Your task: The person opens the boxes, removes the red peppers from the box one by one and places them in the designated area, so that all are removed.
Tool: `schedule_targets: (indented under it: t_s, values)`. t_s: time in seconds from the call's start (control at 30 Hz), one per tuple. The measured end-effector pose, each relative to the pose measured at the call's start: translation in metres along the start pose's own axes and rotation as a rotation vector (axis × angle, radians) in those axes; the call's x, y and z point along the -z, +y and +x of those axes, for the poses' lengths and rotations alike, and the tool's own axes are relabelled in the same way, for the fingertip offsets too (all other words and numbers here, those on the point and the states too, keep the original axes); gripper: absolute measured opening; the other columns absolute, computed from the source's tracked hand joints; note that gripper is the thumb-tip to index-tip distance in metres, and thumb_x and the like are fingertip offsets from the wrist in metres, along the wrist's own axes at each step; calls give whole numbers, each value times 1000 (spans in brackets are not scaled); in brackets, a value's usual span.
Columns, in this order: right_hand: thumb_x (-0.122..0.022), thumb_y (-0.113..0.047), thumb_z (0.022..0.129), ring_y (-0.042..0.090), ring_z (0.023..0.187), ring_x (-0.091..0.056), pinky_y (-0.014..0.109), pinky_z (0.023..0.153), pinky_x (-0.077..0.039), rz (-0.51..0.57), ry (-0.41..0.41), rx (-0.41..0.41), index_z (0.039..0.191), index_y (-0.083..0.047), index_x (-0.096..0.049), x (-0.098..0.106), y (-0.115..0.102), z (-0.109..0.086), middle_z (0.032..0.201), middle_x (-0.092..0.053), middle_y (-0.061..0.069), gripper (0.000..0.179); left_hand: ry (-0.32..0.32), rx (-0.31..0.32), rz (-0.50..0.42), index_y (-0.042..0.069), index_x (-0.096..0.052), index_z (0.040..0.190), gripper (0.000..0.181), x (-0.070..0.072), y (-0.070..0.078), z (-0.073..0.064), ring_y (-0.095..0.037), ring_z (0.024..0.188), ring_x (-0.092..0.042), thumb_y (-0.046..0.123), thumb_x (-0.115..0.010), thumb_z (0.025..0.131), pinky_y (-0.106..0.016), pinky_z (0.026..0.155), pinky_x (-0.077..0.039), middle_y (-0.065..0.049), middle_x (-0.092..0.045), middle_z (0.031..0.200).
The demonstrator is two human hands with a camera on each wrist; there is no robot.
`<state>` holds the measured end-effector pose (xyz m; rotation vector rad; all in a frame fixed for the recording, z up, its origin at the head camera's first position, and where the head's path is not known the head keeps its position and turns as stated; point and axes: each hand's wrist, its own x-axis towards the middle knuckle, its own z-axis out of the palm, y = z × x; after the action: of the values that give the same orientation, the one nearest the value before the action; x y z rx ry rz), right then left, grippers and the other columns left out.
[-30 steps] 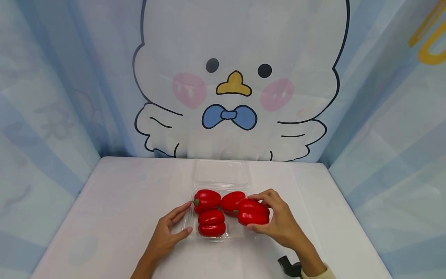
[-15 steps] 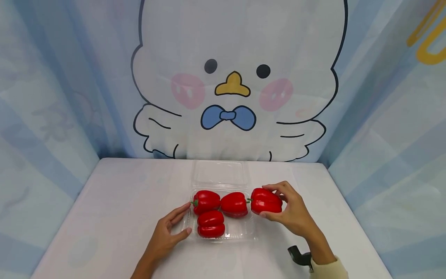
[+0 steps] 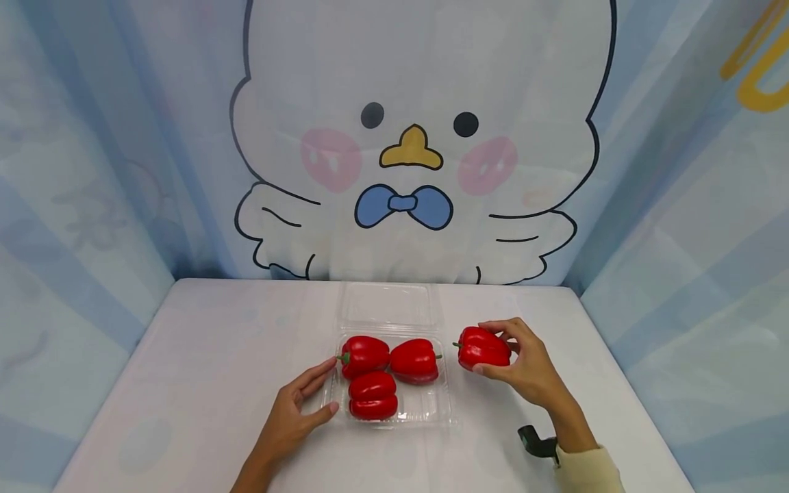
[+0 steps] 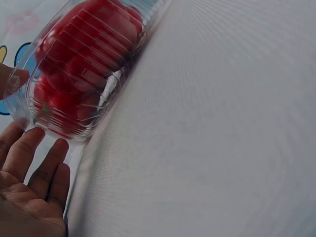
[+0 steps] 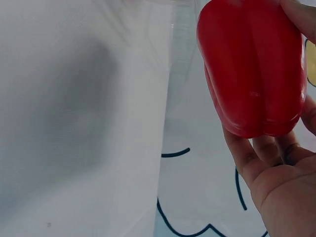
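Note:
My right hand [image 3: 535, 365] grips a red bell pepper [image 3: 483, 348] by its sides, above the table to the right of a clear plastic clamshell box [image 3: 425, 411]. Its short green stem points left in the head view. Seen from the right wrist, the pepper [image 5: 254, 69] hangs between thumb and fingers, blunt end toward the palm. Three more red peppers lie inside the box: one at back left [image 3: 365, 356], one at back right [image 3: 414, 361], one at front left [image 3: 372, 396]. My left hand [image 3: 296, 411] rests its extended fingers and thumb against the box's left side.
The box's transparent lid [image 3: 388, 306] lies folded back toward the rear edge. White cloth covers the table [image 3: 234, 342]. A curtain [image 3: 407, 260] with a cartoon bird rises behind, and more curtain hangs on both sides. A dark curved piece [image 3: 536, 444] sits at my right wrist.
My right hand has carried its pepper from over the box's right half out to the right and slightly back. My left hand and the three boxed peppers stay put.

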<state>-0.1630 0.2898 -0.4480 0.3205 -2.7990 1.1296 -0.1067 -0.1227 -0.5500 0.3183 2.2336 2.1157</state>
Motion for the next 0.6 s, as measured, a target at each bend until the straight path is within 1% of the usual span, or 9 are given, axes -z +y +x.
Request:
schedule_targets:
  t_s: [0.23, 0.3, 0.4, 0.5, 0.6]
  values:
    - [-97, -25, 76, 31, 123, -58, 45, 98, -60, 7, -22, -50, 142, -15, -63, -5, 16, 3, 138, -61, 12, 75, -4, 10, -8, 11, -53, 156, 70, 0, 0, 0, 5, 142, -51, 7, -81, 92, -3, 114, -29, -7, -55, 161]
    - [-97, -26, 76, 31, 124, -57, 45, 98, -60, 10, -32, -62, 142, -15, -63, -7, 21, 4, 139, -61, 12, 75, -8, 9, -13, 10, -52, 156, 70, 0, 0, 0, 5, 143, -51, 6, -81, 92, -4, 114, -29, -8, -55, 161]
    - [-97, -27, 77, 31, 125, -57, 37, 99, -59, 9, -50, -75, 143, -16, -63, -10, 30, 5, 139, -61, 11, 75, -10, 4, -21, 9, -52, 157, 70, 1, 0, 0, 4, 143, -51, 5, -81, 92, -4, 115, -30, -9, -54, 161]
    - [-96, -28, 78, 30, 125, -57, 27, 99, -55, 1, -64, -81, 143, -16, -63, -12, 37, 6, 139, -61, 10, 74, -11, 0, -25, 8, -52, 156, 70, 1, 0, 0, 4, 143, -51, 5, -81, 92, -4, 115, -31, -10, -54, 161]
    - [-96, -28, 78, 29, 125, -57, 20, 97, -51, -5, -70, -85, 143, -17, -63, -15, 44, 6, 140, -61, 10, 73, -11, -3, -25, 9, -52, 156, 70, 1, 0, 0, 4, 143, -51, 5, -81, 92, -4, 115, -31, -10, -54, 161]
